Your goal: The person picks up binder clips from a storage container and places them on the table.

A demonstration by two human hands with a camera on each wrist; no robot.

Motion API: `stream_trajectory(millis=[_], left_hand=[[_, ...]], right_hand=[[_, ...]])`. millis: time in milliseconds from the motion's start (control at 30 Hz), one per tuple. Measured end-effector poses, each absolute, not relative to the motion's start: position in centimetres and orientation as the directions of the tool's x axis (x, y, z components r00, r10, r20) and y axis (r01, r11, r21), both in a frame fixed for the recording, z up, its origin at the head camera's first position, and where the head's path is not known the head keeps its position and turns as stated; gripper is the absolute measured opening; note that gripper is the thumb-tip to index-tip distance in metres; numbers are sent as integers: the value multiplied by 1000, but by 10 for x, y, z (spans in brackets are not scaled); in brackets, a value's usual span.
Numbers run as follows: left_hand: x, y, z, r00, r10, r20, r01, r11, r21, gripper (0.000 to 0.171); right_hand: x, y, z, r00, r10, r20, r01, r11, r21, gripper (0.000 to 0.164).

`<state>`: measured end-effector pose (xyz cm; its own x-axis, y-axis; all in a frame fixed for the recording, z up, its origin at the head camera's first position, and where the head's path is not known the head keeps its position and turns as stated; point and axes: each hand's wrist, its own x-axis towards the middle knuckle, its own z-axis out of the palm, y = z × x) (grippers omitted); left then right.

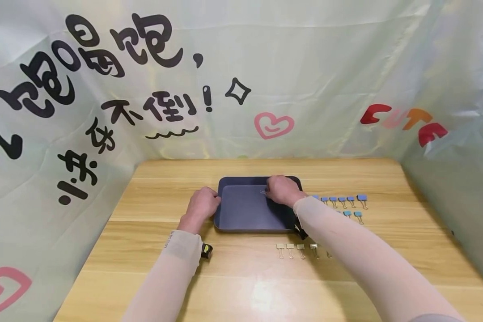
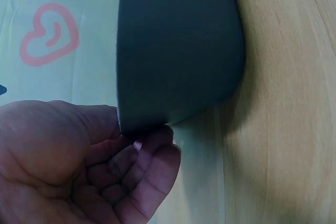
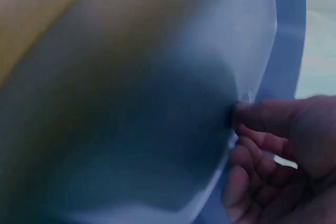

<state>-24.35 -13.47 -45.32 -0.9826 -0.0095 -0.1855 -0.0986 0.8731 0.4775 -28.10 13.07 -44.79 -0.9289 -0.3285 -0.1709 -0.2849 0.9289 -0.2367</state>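
Observation:
A dark blue-grey rectangular tray (image 1: 251, 210) with raised sides lies on the wooden table. My left hand (image 1: 202, 206) grips its left rim, thumb on one side and curled fingers under the edge, as the left wrist view shows. Over the tray's far right part, my right hand (image 1: 283, 190) pinches a small binder clip (image 3: 249, 96) between thumb and fingertips. Only a thin wire handle and a dark bit of that clip show, right at the tray's inner far side; the fingers hide the rest.
Right of the tray is a row of blue binder clips (image 1: 342, 199), with lighter blue clips (image 1: 358, 214) just nearer. White clips (image 1: 290, 247) line up in front of the tray, partly behind my right sleeve (image 1: 346, 241). A printed curtain (image 1: 326, 80) encloses the table (image 1: 153, 192).

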Motion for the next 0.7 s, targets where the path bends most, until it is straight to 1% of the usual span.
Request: stream_trajectory(millis=[100, 167, 267, 367, 433, 500, 567, 700], left_hand=[[-244, -135, -454, -982, -2, -190, -96, 870, 484, 32], [-244, -135, -454, -982, -5, -190, -98, 869, 485, 32], [-244, -136, -455, -982, -7, -187, -100, 866, 490, 35], [-244, -136, -454, -985, -3, -175, -90, 867, 490, 35], [-244, -136, -454, -987, 5, -162, -76, 869, 489, 34], [-244, -136, -454, -988, 10, -156, -68, 871, 487, 33], [-243, -135, -454, -988, 11, -154, -67, 871, 487, 33], [-242, -134, -455, -988, 1, -157, -78, 867, 492, 31]], right_hand=[[-278, 139, -446, -903, -383, -195, -341, 914, -220, 9], [-275, 144, -444, -893, -400, -206, -356, 908, -219, 4], [-272, 148, -440, -916, -355, -190, -312, 924, -222, 3], [-268, 149, -437, -950, -264, -170, -220, 946, -237, 18], [-265, 147, -435, -956, -211, -201, -157, 955, -253, 31], [-261, 145, -435, -951, -183, -251, -116, 959, -259, 39], [-259, 142, -435, -939, -164, -303, -83, 961, -262, 42], [-256, 140, -438, -936, -144, -322, -63, 966, -249, 38]])
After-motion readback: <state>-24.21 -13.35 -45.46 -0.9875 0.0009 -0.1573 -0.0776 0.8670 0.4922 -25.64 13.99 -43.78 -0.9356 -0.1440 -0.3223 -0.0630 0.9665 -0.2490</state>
